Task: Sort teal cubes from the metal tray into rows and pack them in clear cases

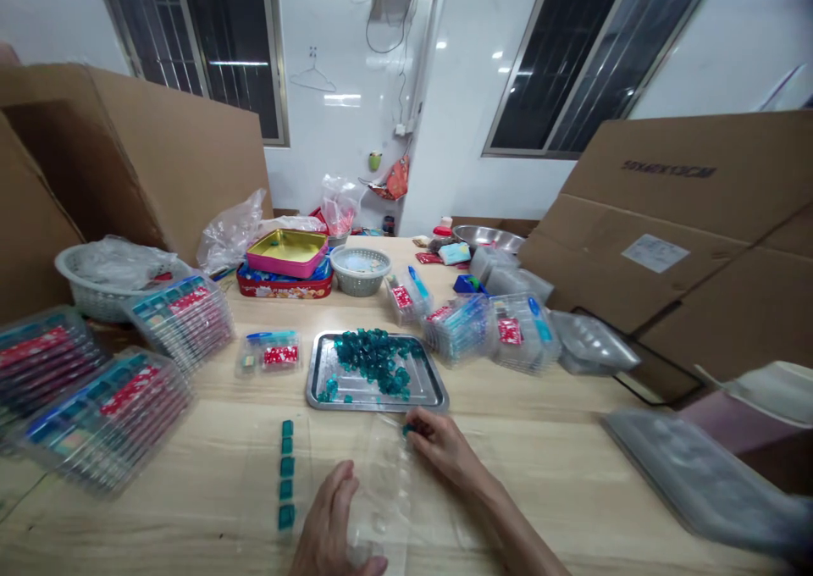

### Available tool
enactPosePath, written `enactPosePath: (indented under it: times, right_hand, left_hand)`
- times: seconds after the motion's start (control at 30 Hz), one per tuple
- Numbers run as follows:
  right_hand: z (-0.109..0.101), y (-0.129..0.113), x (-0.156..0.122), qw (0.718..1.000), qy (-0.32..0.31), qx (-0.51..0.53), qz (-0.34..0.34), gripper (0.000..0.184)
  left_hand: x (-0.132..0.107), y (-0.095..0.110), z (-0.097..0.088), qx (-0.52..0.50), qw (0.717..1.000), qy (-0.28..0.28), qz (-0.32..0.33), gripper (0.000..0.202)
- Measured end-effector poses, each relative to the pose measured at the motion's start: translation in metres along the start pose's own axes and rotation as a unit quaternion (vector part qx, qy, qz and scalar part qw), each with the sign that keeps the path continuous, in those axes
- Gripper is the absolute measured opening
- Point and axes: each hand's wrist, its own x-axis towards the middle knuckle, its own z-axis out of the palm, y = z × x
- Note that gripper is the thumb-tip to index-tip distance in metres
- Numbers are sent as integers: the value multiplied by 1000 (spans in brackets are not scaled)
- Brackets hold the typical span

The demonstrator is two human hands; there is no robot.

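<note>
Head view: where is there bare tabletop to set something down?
Bare wood of the table lies between the stacked clear packs and the row of teal cubes, and right of the right hand up to the grey plastic tray. Crowded behind the steel tray.

Left hand (330,525) pressed against the edge of a clear blister tray (381,491), fingers curled. Right hand (441,449) pinches a teal cube (406,429) at the blister's far end. Five more cubes (287,474) lie in a line on the wooden table (521,508), just left of the blister. Steel tray (374,394) beyond holds a heap of teal cubes (374,360). Stacked clear packs (107,415) with red labels sit to the left; cardboard sheets (686,212) stand at right.
</note>
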Motion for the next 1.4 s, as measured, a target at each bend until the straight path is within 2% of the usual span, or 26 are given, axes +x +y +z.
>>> enactPosePath:
  times: [0.1,0.13,0.2,0.27,0.37,0.43,0.5,0.6,0.67,0.73,0.83,0.9,1.07,1.2,1.33,1.4]
  right_hand:
    - [-7,5,-10,1000,-3,11,10,13]
    - [-11,8,-15,1000,-5,12,12,15]
    - [-18,18,-23,1000,-11,4,15,19]
    - [-26,28,-31,999,-16,-25,14,22]
    - [-34,32,-38,997,-26,-75,2,20]
    - [-32,24,-39,994,-30,-100,-17,19]
    - [-23,10,-37,992,-25,-117,-36,17]
    - [-6,-12,-27,990,-3,-132,-42,16]
    - [3,-22,-20,990,9,-133,-48,16]
    - [8,-27,-16,991,22,-123,-57,16]
    - [8,-26,-15,992,32,-97,-69,18]
    - [7,-23,-16,993,34,-88,-75,21]
    - [2,-16,-20,989,41,-120,-77,31]
    - [-9,-12,-18,988,23,-143,-51,20]
    - [-18,-7,14,986,80,-135,-52,22]
    - [-18,-4,39,982,92,-150,-65,29]
  left_hand:
    - [6,3,25,-14,992,95,83,19]
    - [9,3,33,-12,985,125,117,13]
    - [16,2,43,17,978,159,138,13]
    - [18,-2,46,53,976,168,132,15]
    - [8,-16,34,92,978,143,121,21]
    - [-4,-30,22,106,981,111,116,25]
    - [-12,-44,10,118,983,64,123,25]
    - [-11,-52,-2,151,976,-19,157,42]
    - [-4,-43,-2,150,974,-31,168,46]
    - [5,-27,5,116,977,-10,177,38]
    - [13,-3,26,38,983,77,163,18]
    - [17,7,39,8,983,113,148,15]
    - [23,19,58,-23,983,133,128,11]
    - [12,23,73,-34,979,161,117,7]
    - [-6,31,95,-18,988,120,94,13]
    - [-10,37,103,-6,989,136,66,11]
